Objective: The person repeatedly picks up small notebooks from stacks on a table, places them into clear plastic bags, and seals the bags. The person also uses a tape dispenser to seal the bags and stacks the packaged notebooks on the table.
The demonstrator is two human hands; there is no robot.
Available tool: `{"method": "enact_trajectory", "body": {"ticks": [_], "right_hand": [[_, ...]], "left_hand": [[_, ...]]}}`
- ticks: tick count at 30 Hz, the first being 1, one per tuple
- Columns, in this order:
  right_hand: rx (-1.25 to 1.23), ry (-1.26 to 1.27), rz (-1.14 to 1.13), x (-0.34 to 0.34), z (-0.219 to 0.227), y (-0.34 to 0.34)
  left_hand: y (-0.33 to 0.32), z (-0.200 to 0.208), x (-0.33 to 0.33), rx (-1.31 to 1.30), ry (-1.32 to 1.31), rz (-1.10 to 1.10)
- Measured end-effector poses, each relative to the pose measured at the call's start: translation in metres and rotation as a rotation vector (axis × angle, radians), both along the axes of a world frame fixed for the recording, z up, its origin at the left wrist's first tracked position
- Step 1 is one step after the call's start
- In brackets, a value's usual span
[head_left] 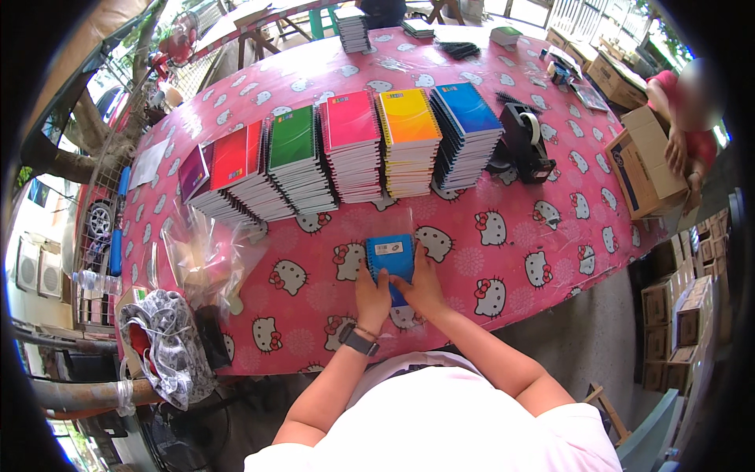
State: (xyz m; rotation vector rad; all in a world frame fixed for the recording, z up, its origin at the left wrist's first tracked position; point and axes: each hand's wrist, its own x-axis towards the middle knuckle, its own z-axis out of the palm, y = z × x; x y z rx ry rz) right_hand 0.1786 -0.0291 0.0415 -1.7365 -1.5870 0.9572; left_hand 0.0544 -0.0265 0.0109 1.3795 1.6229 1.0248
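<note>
A blue spiral notebook (401, 263) with a white label faces up between my hands near the table's front edge. Its wire binding is on the left. Clear plastic seems to stick out past its far end. My left hand (373, 300) grips its left side, the thumb lying on the cover. On the other side, my right hand (425, 289) has its fingers around the right edge and its thumb near the lower middle. Whether more notebooks lie under this one is hidden. Beyond my hands stand stacks of purple (193, 171), red (238, 155), green (292, 138), pink (350, 119), yellow (410, 117) and blue notebooks (468, 108).
Loose clear plastic bags (206, 256) lie left of my hands, behind a grey patterned cloth bag (169, 346). A black tape dispenser (525, 149) stands right of the stacks. At the right edge, a person in red (684, 118) handles a cardboard box (645, 169).
</note>
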Motion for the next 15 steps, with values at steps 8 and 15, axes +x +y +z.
{"method": "enact_trajectory", "body": {"ticks": [8,15], "right_hand": [[0.354,-0.676,0.141,-0.008,-0.001,-0.007],[0.286,-0.676,0.117,-0.007,0.002,-0.008]], "left_hand": [[-0.003,-0.010,0.000,-0.025,-0.030,0.027],[-0.004,-0.017,-0.011,-0.082,-0.359,0.018]]}}
